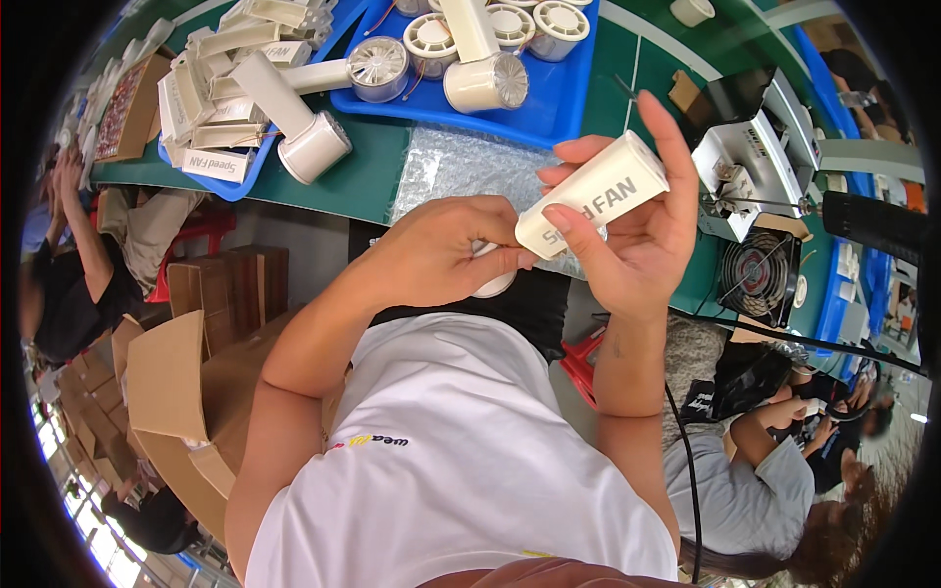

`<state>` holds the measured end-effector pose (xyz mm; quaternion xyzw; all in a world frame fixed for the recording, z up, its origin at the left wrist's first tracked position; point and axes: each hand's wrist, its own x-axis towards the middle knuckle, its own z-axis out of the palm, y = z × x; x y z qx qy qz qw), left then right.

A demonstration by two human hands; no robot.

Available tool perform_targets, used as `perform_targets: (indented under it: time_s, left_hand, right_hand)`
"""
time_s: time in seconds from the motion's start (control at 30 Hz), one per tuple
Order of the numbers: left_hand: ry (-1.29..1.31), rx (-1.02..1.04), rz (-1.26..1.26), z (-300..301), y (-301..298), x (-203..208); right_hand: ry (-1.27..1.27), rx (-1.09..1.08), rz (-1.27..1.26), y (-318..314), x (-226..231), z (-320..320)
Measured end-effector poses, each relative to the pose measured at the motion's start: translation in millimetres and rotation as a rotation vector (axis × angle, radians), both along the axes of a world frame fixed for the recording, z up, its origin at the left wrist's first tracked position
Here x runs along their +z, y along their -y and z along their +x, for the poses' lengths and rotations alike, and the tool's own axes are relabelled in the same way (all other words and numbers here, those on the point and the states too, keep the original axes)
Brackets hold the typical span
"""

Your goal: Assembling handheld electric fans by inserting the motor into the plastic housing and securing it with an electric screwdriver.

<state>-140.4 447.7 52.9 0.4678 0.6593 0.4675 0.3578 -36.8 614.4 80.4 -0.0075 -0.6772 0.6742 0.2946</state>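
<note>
My right hand [652,235] is wrapped round a cream plastic fan handle [598,204] with grey lettering, thumb on its near face and index finger raised past its far end. Close to the handle's lower end, my left hand [446,245] is closed round a round white fan part [497,285], which its fingers mostly cover. The left fingertips meet at the handle's lower end; whether they pinch a wire there I cannot tell. Both hands are in front of my body, over the near edge of the green table [368,191].
Round fan heads and assembled hand fans fill a blue tray [564,122]. At the left, loose handle shells [211,122] are heaped in another blue tray. Bubble wrap [446,167] lies ahead. A white machine [730,186] and black cooling fan [757,269] stand right; a carton [167,392] is left.
</note>
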Motion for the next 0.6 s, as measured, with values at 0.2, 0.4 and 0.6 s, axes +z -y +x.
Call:
perform_targets:
  time_s: [0.2, 0.4, 0.6]
  left_hand:
    - [-0.027, 0.039, -0.007, 4, 0, 3]
    - [-0.020, 0.058, 0.110, -3, -13, 8]
    - [-0.093, 0.139, 0.073, -6, -18, 7]
  right_hand:
    - [-0.037, -0.095, 0.218, -4, -2, -2]
    - [-0.269, -0.273, -0.492, -4, 7, -13]
    - [-0.292, 0.065, -0.314, -10, 11, -18]
